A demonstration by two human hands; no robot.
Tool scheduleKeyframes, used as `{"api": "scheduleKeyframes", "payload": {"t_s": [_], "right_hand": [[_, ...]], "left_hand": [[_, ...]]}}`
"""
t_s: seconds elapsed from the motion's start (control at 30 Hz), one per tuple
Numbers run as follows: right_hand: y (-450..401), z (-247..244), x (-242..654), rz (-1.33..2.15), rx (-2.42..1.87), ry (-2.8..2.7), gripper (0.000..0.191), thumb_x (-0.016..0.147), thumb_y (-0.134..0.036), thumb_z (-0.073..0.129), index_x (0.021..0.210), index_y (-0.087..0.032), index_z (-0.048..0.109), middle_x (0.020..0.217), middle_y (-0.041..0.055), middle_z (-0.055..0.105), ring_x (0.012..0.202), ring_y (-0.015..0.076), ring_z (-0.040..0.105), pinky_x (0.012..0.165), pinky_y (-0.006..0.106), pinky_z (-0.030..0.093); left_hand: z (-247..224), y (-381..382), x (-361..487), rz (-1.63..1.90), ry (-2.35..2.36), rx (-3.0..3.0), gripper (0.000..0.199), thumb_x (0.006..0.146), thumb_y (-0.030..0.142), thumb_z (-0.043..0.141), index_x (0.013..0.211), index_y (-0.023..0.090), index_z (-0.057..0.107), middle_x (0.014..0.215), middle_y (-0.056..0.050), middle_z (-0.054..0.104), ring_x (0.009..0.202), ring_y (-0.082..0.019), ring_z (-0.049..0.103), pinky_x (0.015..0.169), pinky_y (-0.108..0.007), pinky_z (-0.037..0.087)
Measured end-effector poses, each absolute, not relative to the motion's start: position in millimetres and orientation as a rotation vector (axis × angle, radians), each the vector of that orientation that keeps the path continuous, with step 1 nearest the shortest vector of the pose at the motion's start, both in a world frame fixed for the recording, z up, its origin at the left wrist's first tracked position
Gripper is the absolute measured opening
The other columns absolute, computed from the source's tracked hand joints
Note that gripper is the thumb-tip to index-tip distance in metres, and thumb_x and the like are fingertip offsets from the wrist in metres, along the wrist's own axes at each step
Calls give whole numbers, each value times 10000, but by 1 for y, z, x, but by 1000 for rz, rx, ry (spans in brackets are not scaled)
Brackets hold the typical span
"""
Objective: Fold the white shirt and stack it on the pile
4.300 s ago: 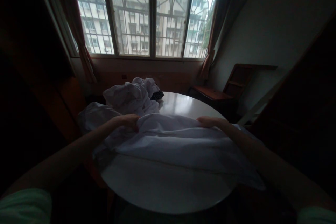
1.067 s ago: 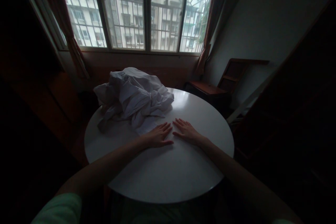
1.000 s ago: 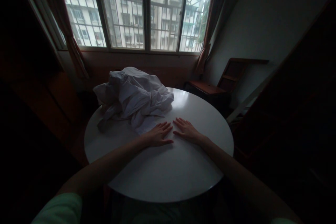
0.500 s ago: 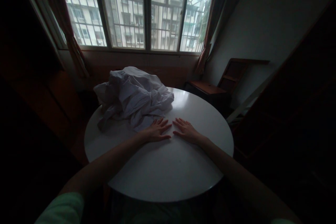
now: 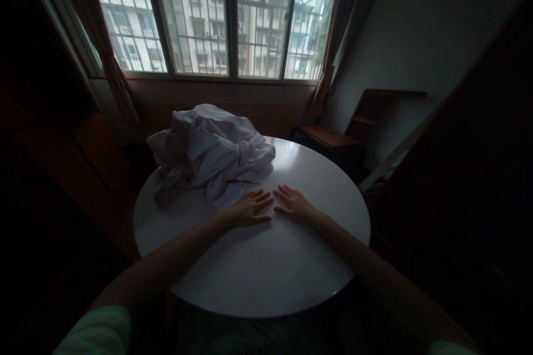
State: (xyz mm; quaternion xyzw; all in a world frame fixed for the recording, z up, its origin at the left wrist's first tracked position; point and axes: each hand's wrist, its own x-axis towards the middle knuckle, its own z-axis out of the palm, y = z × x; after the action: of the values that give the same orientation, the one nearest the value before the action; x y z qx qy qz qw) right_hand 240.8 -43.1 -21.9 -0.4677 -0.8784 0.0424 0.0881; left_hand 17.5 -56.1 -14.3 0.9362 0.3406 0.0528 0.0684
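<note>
A crumpled heap of pale cloth (image 5: 220,150) lies on the far left part of a round white table (image 5: 266,272); its folds hide what kind of cloth it is. My left hand (image 5: 252,208) rests flat on the tabletop with fingers spread, close to the near edge of the cloth. Just to its right, my right hand (image 5: 295,205) lies palm down, fingers stretched out and pointing toward the left one. A small gap separates the fingertips of the two hands. Neither hand holds anything.
Beyond the table is a barred window (image 5: 229,22) with tied-back curtains (image 5: 119,86). A wooden chair (image 5: 333,136) stands behind the table at the right, near the wall. Dark wooden furniture (image 5: 91,150) is at the left. The room is dim.
Both hands stay flat in nearly the same place; the left has shifted very slightly. The cloth has not moved on the table. The view has tilted a little.
</note>
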Motion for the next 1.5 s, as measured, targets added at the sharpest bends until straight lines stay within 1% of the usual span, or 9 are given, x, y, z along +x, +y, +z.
{"api": "scheduleKeyframes", "payload": {"t_s": [0.33,0.47,0.67,0.83,0.93,1.1,1.23,1.33,1.5], "right_hand": [[-43,-20,241,137,-1365,-2610,763,783,-689,291,1343,-180,380,1431,136,279,1324,281,232,1052,456,229],[-44,-19,241,140,-1357,-2611,748,788,-675,310,1337,-175,391,1428,138,285,1320,282,241,1052,450,235],[-44,-19,240,146,-1349,-2608,727,796,-652,333,1332,-165,400,1420,145,298,1320,285,242,1048,453,242],[-43,-21,241,149,-1345,-2591,706,792,-653,344,1329,-198,403,1425,118,297,1317,284,250,1042,472,248],[-44,-19,240,143,-1348,-2594,708,795,-649,344,1325,-184,409,1419,125,309,1313,281,261,1045,457,251],[-46,-16,238,133,-1352,-2602,701,805,-628,353,1312,-149,428,1407,148,325,1304,282,278,1048,436,255],[-44,-19,240,130,-1327,-2589,689,802,-630,357,1308,-169,433,1406,133,331,1301,283,285,1043,450,262],[-43,-21,241,129,-1313,-2585,693,801,-632,356,1306,-164,436,1403,141,334,1301,289,282,1039,458,267],[-43,-22,241,121,-1309,-2583,677,806,-625,355,1306,-176,437,1399,135,343,1298,284,290,1036,462,270]], "left_hand": [[-16,-55,17,188,1037,2828,711,811,661,245,1384,241,251,1471,-57,206,1354,-243,147,1070,-392,169],[-16,-54,17,205,1043,2835,689,818,652,247,1377,249,268,1469,-54,214,1351,-243,157,1069,-403,170],[-17,-54,17,209,1049,2839,678,822,640,258,1368,239,291,1464,-53,233,1348,-234,170,1073,-375,166],[-16,-54,17,220,1040,2825,677,822,641,258,1369,243,288,1464,-54,231,1349,-238,168,1069,-391,176],[-17,-53,17,225,1025,2828,689,821,641,263,1372,228,284,1462,-63,234,1349,-237,169,1070,-386,178],[-16,-54,17,223,1033,2819,671,828,625,278,1378,241,267,1463,-56,233,1349,-232,169,1072,-376,175],[-14,-55,17,227,1034,2821,660,834,616,279,1376,240,270,1460,-55,243,1350,-228,168,1070,-374,177],[-15,-55,18,229,1032,2827,661,832,615,288,1372,234,284,1456,-59,253,1343,-237,188,1068,-373,181],[-16,-54,18,223,1032,2830,673,828,620,288,1383,240,254,1460,-55,244,1346,-238,177,1068,-377,182]]}}
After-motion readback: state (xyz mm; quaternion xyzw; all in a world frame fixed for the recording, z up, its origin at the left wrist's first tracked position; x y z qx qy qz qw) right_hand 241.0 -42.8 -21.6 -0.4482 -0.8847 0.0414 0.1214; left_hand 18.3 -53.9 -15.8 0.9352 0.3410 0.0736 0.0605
